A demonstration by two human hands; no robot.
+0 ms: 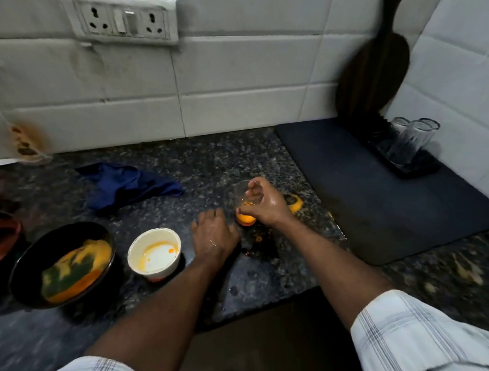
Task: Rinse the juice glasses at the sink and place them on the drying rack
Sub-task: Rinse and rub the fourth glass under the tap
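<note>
A clear juice glass (242, 192) with orange juice at its bottom stands on the dark granite counter (222, 164). My right hand (263, 204) is wrapped around its side and rim. My left hand (213, 235) rests flat on the counter just left of the glass, wet, fingers apart, holding nothing. A second orange-stained glass (294, 204) is partly hidden behind my right hand. Two clear glasses (412, 138) stand upside down on a black tray (416, 169) on the dark drying mat (378, 196) at the right.
A white cup (155, 255) with orange residue stands left of my left hand. A black bowl (64, 263) holds a yellow-green sponge. A blue cloth (128, 183) lies behind. A dark board (372, 67) leans on the tiled wall. The counter's front edge runs below my forearms.
</note>
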